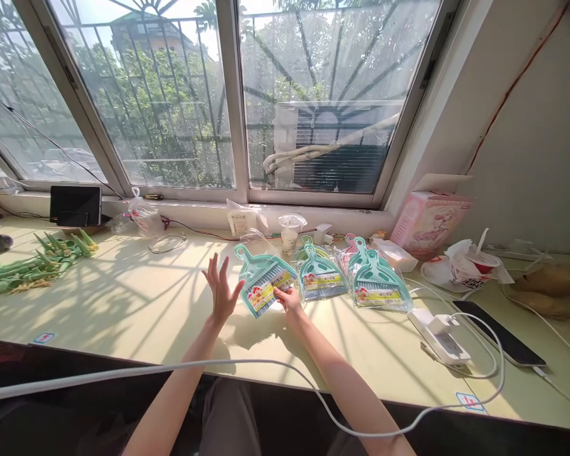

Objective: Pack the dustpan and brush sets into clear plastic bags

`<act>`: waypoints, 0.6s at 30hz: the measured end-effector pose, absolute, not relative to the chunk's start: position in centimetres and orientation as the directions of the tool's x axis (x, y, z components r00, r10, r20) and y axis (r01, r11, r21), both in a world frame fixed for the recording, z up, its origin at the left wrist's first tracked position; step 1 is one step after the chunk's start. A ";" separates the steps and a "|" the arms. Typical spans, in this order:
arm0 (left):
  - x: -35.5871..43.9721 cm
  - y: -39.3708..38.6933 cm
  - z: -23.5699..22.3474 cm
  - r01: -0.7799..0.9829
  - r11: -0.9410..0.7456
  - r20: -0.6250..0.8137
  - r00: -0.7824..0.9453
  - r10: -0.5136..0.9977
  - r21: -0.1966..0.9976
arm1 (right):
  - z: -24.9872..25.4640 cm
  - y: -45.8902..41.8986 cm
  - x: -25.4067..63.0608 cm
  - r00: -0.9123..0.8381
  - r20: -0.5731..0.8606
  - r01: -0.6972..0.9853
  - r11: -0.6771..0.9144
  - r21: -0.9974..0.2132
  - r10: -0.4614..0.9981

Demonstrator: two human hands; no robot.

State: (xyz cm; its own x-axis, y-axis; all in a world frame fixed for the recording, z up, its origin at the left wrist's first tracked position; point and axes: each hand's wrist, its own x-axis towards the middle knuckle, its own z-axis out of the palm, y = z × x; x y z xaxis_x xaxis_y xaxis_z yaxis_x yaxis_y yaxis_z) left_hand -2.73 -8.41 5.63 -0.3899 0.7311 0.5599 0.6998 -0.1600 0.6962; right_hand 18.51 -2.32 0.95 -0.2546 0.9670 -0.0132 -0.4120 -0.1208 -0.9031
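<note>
My right hand [289,300] grips the lower right edge of a green dustpan and brush set [262,278] in clear wrapping. The set is tilted and has a yellow label across its bristles. Just left of it my left hand [222,290] is raised with the fingers spread, holding nothing. To the right lie more wrapped sets: a green dustpan [320,277] close to my right hand, and another green dustpan [379,286] farther right. A pink dustpan handle [350,240] shows behind them, partly hidden.
A white power strip [439,339] and black phone [498,332] lie at the right. A white cable [247,361] crosses in front of my arms. Behind stand a plastic cup [291,234] and pink box [432,221]. Green stalks [33,266] and a tablet [76,206] are at the left.
</note>
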 end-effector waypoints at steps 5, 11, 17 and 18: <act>-2.6 -6.2 6.0 0.079 -0.070 0.098 -0.458 0.884 0.994 | 1.2 -2.3 18.6 -0.184 -0.125 -0.424 -0.194 -0.885 0.975; -1.1 -7.4 3.5 -0.212 -0.115 0.109 -0.040 0.993 0.970 | 0.4 -1.8 18.9 -0.096 -0.102 -0.471 -0.135 -0.872 0.990; -2.8 -8.3 4.3 -0.207 -0.035 0.040 0.021 0.999 0.978 | 0.4 -2.1 19.4 -0.080 -0.091 -0.501 -0.119 -0.857 0.993; -2.5 -8.0 4.6 -0.218 -0.044 0.042 -0.014 0.999 0.975 | 0.5 -2.1 19.3 -0.080 -0.088 -0.494 -0.116 -0.861 0.993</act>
